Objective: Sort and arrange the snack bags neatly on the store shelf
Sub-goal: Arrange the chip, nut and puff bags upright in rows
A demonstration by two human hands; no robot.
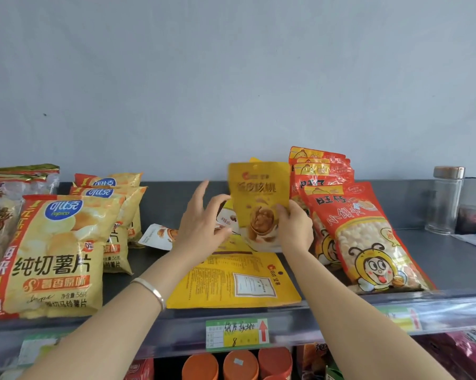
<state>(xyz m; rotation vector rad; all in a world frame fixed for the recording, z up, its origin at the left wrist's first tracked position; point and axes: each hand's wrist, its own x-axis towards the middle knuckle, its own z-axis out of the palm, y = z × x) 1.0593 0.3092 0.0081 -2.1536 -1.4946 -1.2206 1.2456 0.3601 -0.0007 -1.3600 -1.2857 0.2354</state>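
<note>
The dark shelf (436, 259) runs the full width, and both its ends are cut off. On the left stand yellow chip bags (58, 256), one behind another, the rear ones mostly hidden. On the right a stack of red snack bags (368, 237) leans back, with only the front one fully showing. Between them a yellow walnut bag (231, 281) lies flat, back side up, its far end covered by the arms. Above it stands an upright walnut bag (258, 196), and the right hand (295, 229) has its fingers clamped on the lower right edge. The left hand (201, 223) has its fingers spread at the bag's left edge; I cannot tell whether they grip anything. A small white pouch (156, 237) peeks out behind that wrist.
</note>
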